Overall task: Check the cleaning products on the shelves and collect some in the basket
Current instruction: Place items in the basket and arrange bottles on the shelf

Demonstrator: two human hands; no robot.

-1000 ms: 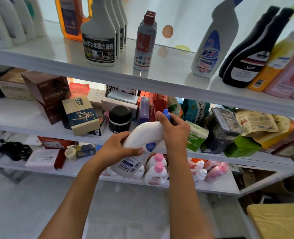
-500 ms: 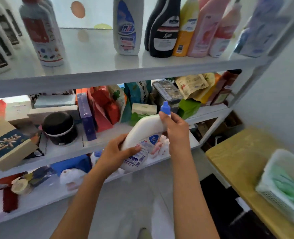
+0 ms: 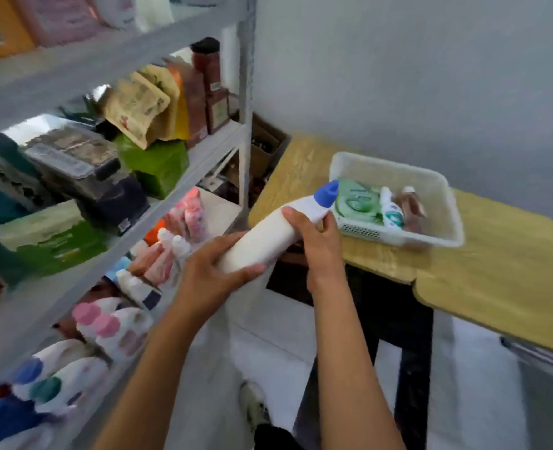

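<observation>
Right hand point(image 3: 317, 235) grips the neck of the white bottle point(image 3: 262, 241); left hand point(image 3: 210, 274) grips its base. Long axis tilts up and right, blue cap point(image 3: 327, 194) aimed at the basket point(image 3: 398, 237), just beyond the right hand. Basket sits on the wooden bench point(image 3: 495, 287), beside the shelves point(image 3: 171, 186) and near the wall.

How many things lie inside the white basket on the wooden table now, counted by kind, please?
Green soft pack: 1
Small white bottle with green label: 1
Brownish-pink item, too blurred to name: 1
Total: 3 in the white plastic basket.
The white bottle with blue cap, held by both hands, is not yet inside.
</observation>
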